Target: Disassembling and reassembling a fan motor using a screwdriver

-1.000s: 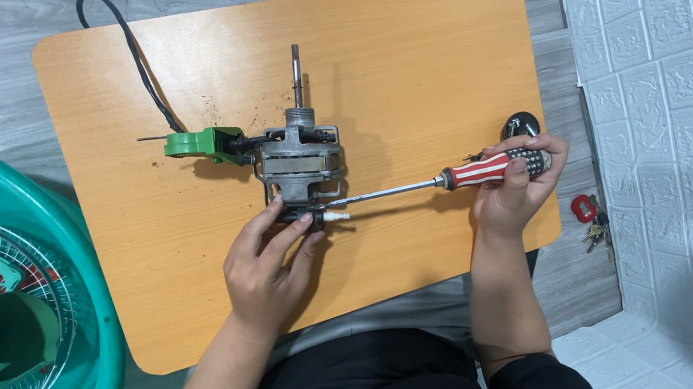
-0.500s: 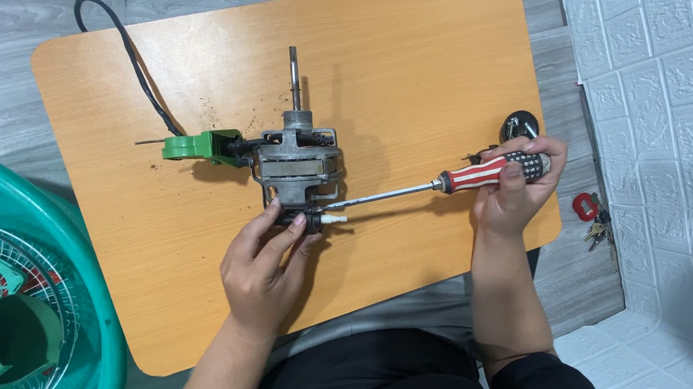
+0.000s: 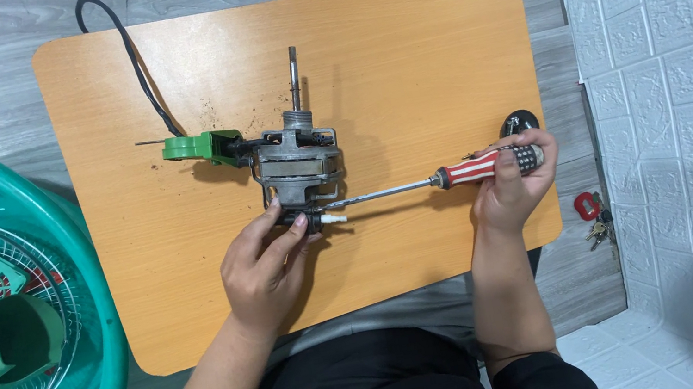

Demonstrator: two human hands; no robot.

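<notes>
While a bare fan motor [image 3: 300,163] sits mid-table on the orange board [image 3: 397,45], the left hand [image 3: 269,264] pinches its lower edge and the right hand [image 3: 509,181] grips a red-handled screwdriver [image 3: 420,182] lying sideways. Judged risk: the tip slipping toward the steadying fingers [image 3: 292,232].

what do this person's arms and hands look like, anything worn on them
Both arms are bare from the hands up past the forearms. The left hand shows no glove, ring or watch, and neither does the right hand. Only at the right upper arm, near the bottom edge, does a short black sleeve show, matching the black clothing over the lap. The fingers are uncovered, with short nails.
</notes>
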